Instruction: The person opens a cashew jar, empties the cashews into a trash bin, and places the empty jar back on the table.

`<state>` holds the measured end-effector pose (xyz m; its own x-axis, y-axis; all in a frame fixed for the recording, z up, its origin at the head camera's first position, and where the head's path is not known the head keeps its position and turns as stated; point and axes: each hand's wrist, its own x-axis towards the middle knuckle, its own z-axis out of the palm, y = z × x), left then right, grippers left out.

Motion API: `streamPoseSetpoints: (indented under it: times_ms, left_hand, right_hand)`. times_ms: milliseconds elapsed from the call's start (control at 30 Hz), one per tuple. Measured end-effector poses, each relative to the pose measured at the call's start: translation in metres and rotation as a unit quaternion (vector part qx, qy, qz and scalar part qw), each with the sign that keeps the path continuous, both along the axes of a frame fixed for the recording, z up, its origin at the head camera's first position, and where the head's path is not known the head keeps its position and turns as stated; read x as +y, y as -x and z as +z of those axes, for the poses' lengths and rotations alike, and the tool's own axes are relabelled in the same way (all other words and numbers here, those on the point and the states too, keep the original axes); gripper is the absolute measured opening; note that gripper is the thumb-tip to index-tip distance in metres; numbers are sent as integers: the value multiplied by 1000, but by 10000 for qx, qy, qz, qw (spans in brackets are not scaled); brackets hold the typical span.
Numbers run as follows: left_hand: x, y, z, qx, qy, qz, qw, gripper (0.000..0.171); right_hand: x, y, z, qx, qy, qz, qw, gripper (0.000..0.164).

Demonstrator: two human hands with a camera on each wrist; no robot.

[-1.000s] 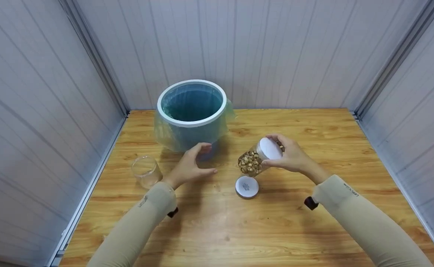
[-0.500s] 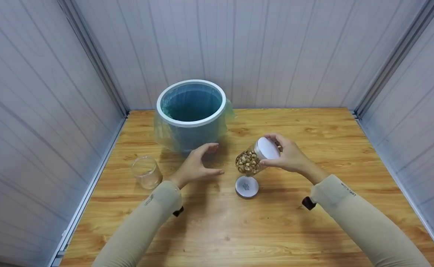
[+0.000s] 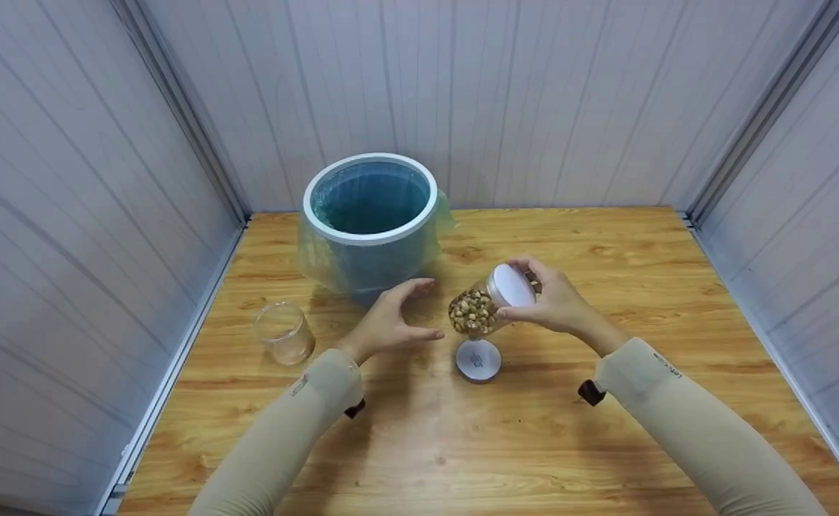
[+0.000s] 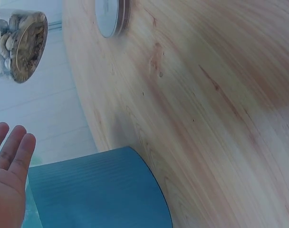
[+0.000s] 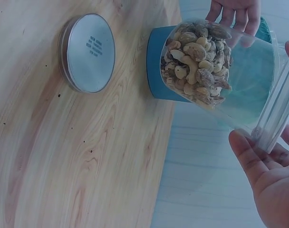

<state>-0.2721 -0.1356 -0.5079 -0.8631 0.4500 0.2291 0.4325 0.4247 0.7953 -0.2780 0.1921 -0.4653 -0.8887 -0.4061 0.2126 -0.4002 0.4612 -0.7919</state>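
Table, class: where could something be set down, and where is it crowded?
Bare: between the right hand and right wall, and between the sleeves, nearer than the white disc. Crowded: among the bin, left hand, glass cup, tilted jar and white disc.

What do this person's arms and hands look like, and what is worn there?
The left sleeve and right sleeve are long and beige, with small dark lettering near the wrists, too small to read. A small dark block shows beside each wrist. The left grip and right grip are bare hands, without gloves.
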Motion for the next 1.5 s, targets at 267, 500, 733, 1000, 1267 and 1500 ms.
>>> streamPoseSetpoints:
  times_ms: [267,500,733,1000,1267,1500]
  left_hand:
    - [10,0,0,-96,75,-88,9999,92]
    - [18,3,0,-231,15,-306,9993,96]
    - [26,2,1,-408,96,-409,9983,99]
    - [31,3,0,-540,121,-450,9975,100]
    - [36,6,-2,-449,170,-508,9976,102]
    - [41,7,-2,-439,278,-563,9971,106]
  right_hand:
    - [-4,-1,-1,-100,175,26,9998,78]
    - [-7,-1,-3,-292,314,43,9991,79]
    - [-9,-2,-6,-362,361,51,9987,78]
    - [-14,-1,-8,-391,476,84,9981,79]
    - [-19,-1,-11,-381,588,126,9975,78]
    - [-22,-2,-15,-470,596,145,9970,77]
